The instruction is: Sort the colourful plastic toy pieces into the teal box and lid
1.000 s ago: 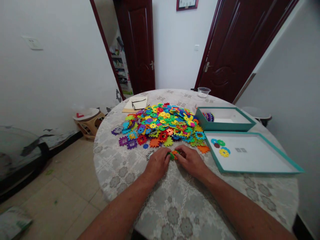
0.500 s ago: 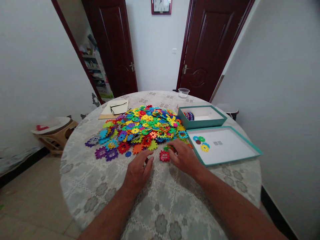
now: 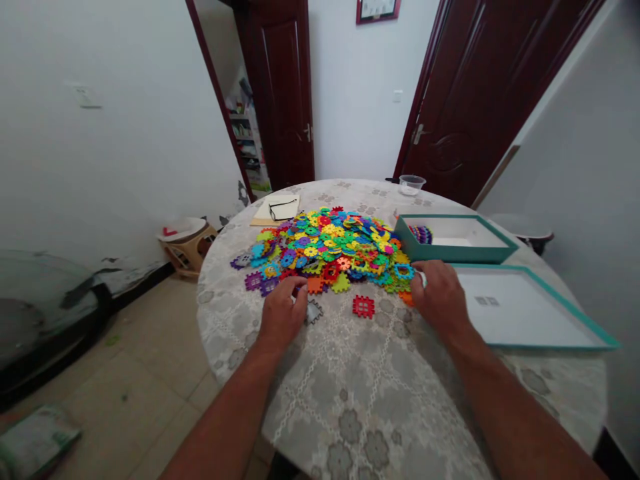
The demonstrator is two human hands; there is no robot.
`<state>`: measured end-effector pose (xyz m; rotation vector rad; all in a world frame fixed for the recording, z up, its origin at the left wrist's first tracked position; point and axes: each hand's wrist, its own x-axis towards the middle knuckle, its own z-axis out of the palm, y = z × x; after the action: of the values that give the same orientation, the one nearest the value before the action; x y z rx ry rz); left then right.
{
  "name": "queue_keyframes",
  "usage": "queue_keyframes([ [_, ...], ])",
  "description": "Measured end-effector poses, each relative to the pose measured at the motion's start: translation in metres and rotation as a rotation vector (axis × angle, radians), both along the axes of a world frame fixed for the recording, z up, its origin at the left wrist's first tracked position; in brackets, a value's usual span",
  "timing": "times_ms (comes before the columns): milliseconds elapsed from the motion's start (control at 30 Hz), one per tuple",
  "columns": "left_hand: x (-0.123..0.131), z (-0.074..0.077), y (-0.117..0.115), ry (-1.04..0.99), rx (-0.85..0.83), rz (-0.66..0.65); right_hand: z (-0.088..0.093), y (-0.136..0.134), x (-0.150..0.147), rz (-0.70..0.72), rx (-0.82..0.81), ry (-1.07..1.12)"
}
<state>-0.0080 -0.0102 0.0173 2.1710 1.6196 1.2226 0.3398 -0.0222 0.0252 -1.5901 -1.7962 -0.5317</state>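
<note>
Red toothed square lies singly between left hand and right hand, both curled, pinching what I cannot tell; grey piece beside the left; beyond both, the loose heap looks largely unworked.

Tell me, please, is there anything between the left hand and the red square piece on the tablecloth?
Yes: a grey toothed piece lies between them, close beside the left hand; whether they touch, I cannot tell. From there to the red square piece, only patterned tablecloth shows.
</note>
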Motion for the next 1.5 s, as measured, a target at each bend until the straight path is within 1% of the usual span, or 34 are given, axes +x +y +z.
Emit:
queue_keyframes([
  [67,-0.006,-0.005,-0.003,0.077,-0.038,-0.051,-0.001,-0.006,-0.025,0.145,-0.030,0.004],
  [133,-0.010,-0.013,-0.007,0.159,-0.062,-0.092,-0.003,-0.012,-0.049,0.280,-0.103,-0.007],
  [200,-0.011,-0.019,-0.013,0.242,-0.085,-0.112,-0.008,-0.017,-0.067,0.374,-0.212,-0.033],
  [233,-0.009,-0.021,-0.016,0.281,-0.098,-0.117,-0.012,-0.019,-0.072,0.393,-0.267,-0.046],
  [333,-0.003,-0.024,-0.020,0.354,-0.116,-0.116,-0.024,-0.018,-0.075,0.359,-0.393,-0.072],
  [400,0.000,-0.026,-0.020,0.348,-0.110,-0.113,-0.031,-0.016,-0.070,0.320,-0.442,-0.085],
  [500,0.001,-0.030,-0.017,0.272,-0.096,-0.134,-0.038,-0.012,-0.063,0.306,-0.487,-0.086],
  [600,-0.001,-0.034,-0.014,0.164,-0.098,-0.197,-0.041,-0.010,-0.060,0.340,-0.533,-0.018],
  [733,-0.001,-0.035,-0.012,0.086,-0.106,-0.240,-0.039,-0.008,-0.061,0.365,-0.617,0.113],
  [867,0.001,-0.031,-0.012,0.053,-0.123,-0.223,-0.032,-0.008,-0.060,0.364,-0.664,0.214],
  [967,0.002,-0.026,-0.014,0.058,-0.134,-0.200,-0.027,-0.010,-0.061,0.360,-0.651,0.286],
  [1067,0.002,-0.024,-0.015,0.064,-0.152,-0.197,-0.026,-0.012,-0.063,0.400,-0.629,0.380],
  [1200,0.002,-0.024,-0.014,0.071,-0.199,-0.194,-0.026,-0.014,-0.069,0.496,-0.661,0.532],
  [1333,0.001,-0.023,-0.014,0.048,-0.207,-0.202,-0.024,-0.015,-0.075,0.554,-0.613,0.562],
  [1500,0.000,-0.021,-0.017,0.060,-0.191,-0.201,-0.022,-0.015,-0.077,0.632,-0.637,0.561],
])
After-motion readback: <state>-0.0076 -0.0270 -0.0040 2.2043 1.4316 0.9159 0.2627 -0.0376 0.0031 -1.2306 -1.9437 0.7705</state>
